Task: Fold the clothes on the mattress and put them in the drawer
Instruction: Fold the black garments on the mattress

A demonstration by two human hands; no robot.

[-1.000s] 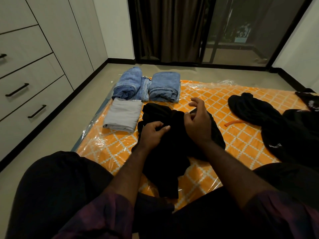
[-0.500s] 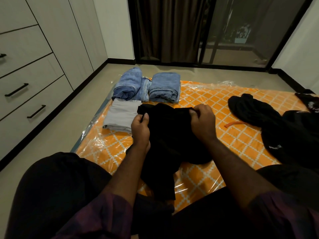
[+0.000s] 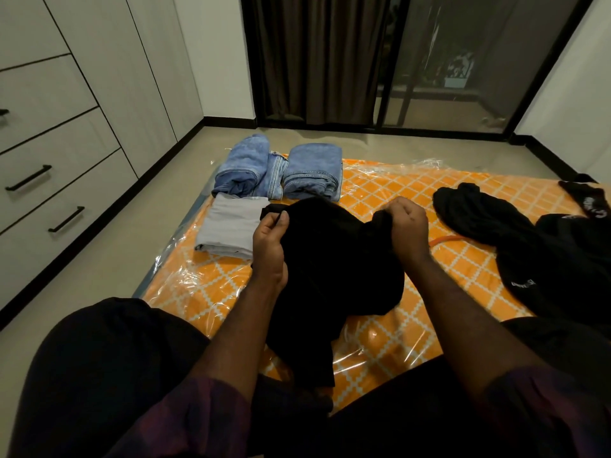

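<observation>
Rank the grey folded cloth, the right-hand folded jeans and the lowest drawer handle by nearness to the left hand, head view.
1. grey folded cloth, just beside the left hand
2. right-hand folded jeans, beyond it
3. lowest drawer handle, far left

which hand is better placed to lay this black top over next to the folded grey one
Left. The left hand already pinches the black garment at its edge right beside the folded grey cloth; the right hand grips the far side.

Dark purple plaid sleeves (image 3: 198, 414), black trousers (image 3: 109, 358).
</observation>
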